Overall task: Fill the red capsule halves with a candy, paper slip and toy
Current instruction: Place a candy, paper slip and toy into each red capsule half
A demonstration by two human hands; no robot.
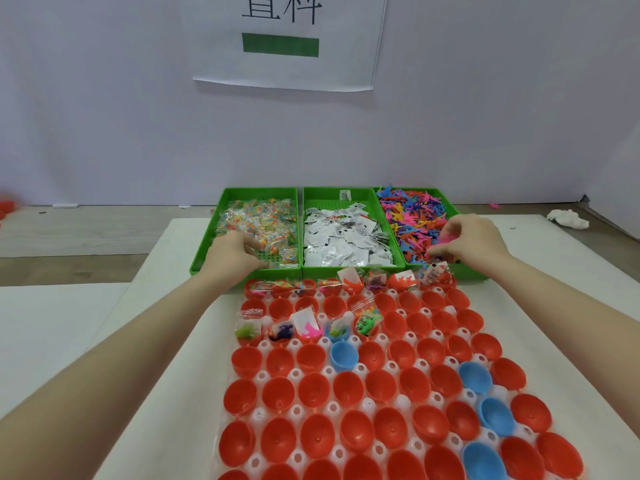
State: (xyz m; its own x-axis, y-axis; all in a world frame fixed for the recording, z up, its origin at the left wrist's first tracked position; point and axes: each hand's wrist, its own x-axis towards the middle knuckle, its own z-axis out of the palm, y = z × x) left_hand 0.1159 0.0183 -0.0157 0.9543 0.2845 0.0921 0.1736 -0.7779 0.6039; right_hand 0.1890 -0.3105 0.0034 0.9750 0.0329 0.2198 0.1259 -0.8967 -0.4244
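Red plastic capsule halves (313, 390), open side up in a white moulded holder (296, 412), lay nearest the viewer, below both forearms, with a few blue plastic halves (475, 377) among them. Only the halves closest to the hands held anything.

Just beyond those, the left hand (232, 251) reached into the green plastic tray of clear-wrapped coloured candies (258, 224), fingers curled down on the packets; whether it had gripped one could not be told. The right hand (468, 241) pinched a pink rubbery toy (445, 238) over the green tray of bright toy figures (414, 221). Between the hands sat a green tray of white paper slips (341, 237).

To do this step well, each hand probably needed to lift a single piece and shake off extras.
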